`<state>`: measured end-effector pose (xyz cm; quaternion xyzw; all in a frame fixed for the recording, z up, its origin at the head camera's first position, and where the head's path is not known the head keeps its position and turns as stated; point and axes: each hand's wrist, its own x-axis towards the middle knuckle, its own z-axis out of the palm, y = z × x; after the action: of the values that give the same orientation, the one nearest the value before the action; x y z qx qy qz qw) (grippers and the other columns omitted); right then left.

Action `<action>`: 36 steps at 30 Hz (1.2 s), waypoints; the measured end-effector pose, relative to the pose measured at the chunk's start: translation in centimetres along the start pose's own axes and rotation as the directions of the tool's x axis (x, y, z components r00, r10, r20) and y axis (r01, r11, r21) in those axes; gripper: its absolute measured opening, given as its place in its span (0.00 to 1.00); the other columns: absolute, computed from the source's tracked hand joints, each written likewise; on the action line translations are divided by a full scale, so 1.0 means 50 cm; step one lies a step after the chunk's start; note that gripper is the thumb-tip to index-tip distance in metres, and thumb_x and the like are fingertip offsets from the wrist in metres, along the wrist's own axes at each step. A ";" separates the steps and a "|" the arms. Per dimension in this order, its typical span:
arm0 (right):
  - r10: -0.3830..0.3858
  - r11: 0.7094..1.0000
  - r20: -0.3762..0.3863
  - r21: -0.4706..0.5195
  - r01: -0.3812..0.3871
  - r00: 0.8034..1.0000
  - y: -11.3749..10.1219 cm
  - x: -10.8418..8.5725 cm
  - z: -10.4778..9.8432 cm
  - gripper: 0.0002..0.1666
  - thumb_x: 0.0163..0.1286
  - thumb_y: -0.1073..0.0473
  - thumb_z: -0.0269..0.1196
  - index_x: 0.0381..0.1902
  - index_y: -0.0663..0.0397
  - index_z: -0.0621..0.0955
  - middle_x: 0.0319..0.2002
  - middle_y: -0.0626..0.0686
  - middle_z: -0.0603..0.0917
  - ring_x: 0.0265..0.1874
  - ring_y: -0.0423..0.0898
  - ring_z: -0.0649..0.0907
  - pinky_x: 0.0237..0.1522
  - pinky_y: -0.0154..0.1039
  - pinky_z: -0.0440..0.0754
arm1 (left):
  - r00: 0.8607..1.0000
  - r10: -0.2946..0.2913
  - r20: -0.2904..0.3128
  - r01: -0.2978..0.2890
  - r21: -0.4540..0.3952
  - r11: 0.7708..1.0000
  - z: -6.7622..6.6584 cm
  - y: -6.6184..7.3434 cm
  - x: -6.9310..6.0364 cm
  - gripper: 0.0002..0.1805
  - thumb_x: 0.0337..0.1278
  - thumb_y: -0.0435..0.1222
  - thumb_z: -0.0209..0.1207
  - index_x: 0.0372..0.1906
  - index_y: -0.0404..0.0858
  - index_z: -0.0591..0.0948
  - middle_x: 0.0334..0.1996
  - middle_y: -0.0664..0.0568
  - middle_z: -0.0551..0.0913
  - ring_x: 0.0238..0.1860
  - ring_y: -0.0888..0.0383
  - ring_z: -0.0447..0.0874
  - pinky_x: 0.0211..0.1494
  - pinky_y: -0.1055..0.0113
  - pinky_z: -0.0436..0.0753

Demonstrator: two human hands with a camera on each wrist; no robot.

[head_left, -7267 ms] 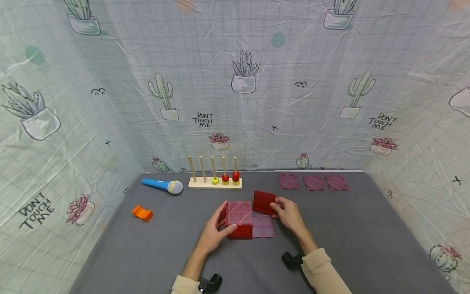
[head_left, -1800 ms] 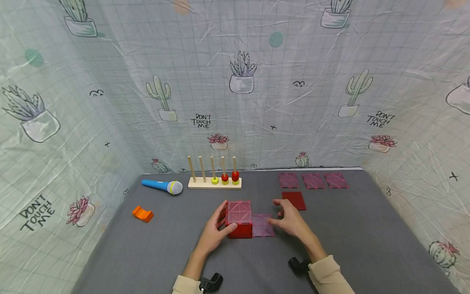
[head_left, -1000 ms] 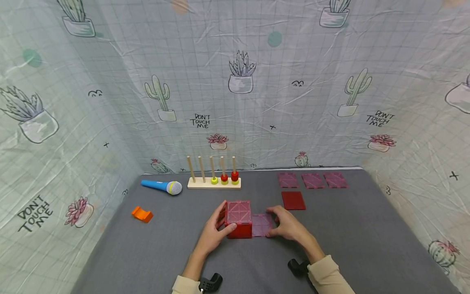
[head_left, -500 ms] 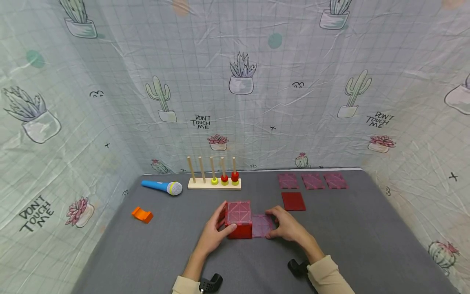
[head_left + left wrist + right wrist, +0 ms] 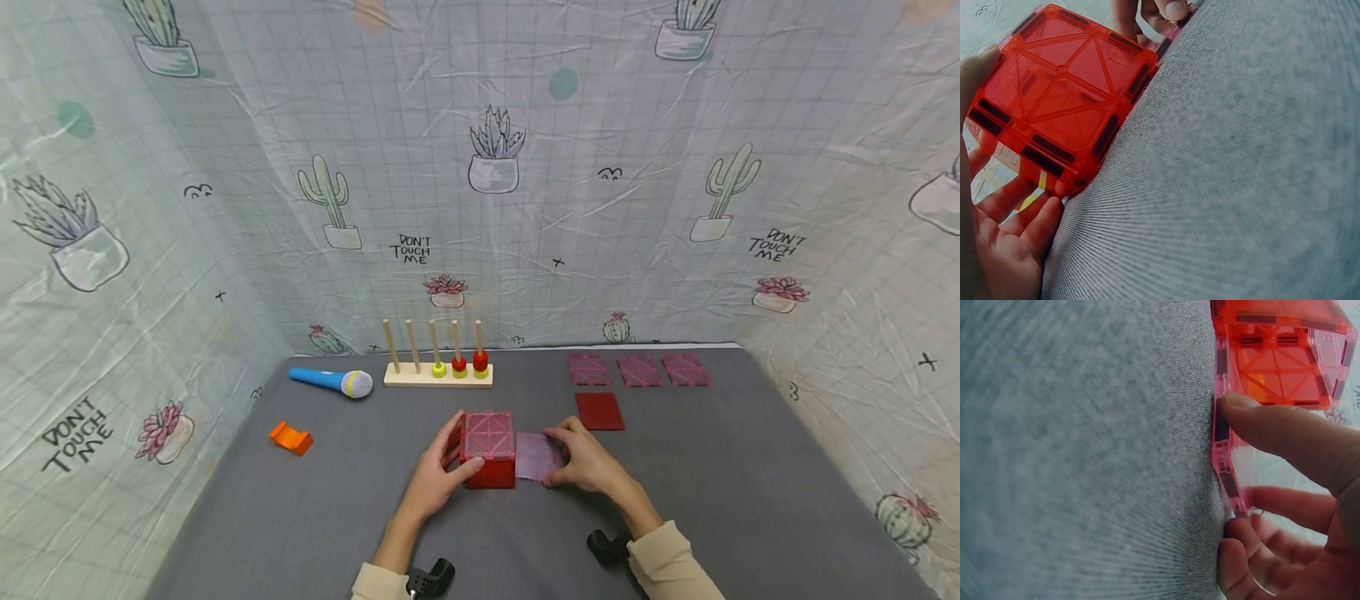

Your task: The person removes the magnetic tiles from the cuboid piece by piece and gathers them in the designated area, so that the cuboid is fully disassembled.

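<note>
Translucent red and pink magnetic tiles form a cube in the middle of the table. My left hand grips its left side, thumb at the front and fingers round the back. In the left wrist view, the cube's red front tile shows dark magnets along its edges. Just right of the cube is a pink magnetic tile, slightly askew. My right hand pinches its right part between thumb and fingers. The right wrist view shows this tile edge-on, low by the cloth, with the thumb against its near edge.
A loose red tile lies behind my right hand, and three pink tiles lie in a row farther back. A wooden peg stand with rings, a blue toy microphone and an orange block stand or lie to the left.
My right hand has put the red tile down at the back right, moved to the pink tile and taken hold of it. That tile has just shifted slightly. My left hand stays on the cube.
</note>
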<state>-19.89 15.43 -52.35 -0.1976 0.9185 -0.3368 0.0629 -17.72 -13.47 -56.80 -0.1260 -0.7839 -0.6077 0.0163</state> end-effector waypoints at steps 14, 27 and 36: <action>0.154 0.988 -0.043 0.039 -0.152 0.987 -0.015 0.000 0.009 0.45 0.43 0.58 0.82 0.60 0.62 0.78 0.49 0.54 0.70 0.45 0.45 0.75 0.51 0.45 0.81 | 0.999 -0.049 -0.017 0.049 0.009 0.999 0.003 -0.001 0.000 0.43 0.57 0.46 0.68 0.76 0.57 0.62 0.71 0.53 0.71 0.70 0.52 0.72 0.71 0.62 0.76; 0.136 0.991 -0.054 0.019 -0.135 0.989 -0.014 -0.004 -0.003 0.35 0.47 0.59 0.81 0.53 0.60 0.80 0.43 0.52 0.82 0.40 0.44 0.78 0.45 0.44 0.81 | 0.999 -0.039 -0.016 0.040 0.015 0.999 0.002 0.004 0.000 0.43 0.57 0.47 0.67 0.77 0.56 0.61 0.72 0.50 0.70 0.71 0.49 0.71 0.71 0.54 0.75; 0.079 0.997 -0.080 -0.008 -0.080 0.994 -0.001 -0.010 -0.013 0.13 0.68 0.61 0.65 0.50 0.59 0.84 0.40 0.51 0.85 0.35 0.40 0.78 0.38 0.37 0.79 | 0.999 -0.050 -0.008 0.050 0.002 0.999 0.001 -0.001 -0.001 0.43 0.58 0.46 0.67 0.77 0.59 0.61 0.72 0.53 0.71 0.71 0.53 0.71 0.71 0.60 0.75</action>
<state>-19.59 15.99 -51.86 -0.1477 0.9293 -0.3364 0.0384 -17.68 -13.44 -56.86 -0.1041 -0.7873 -0.6077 0.0044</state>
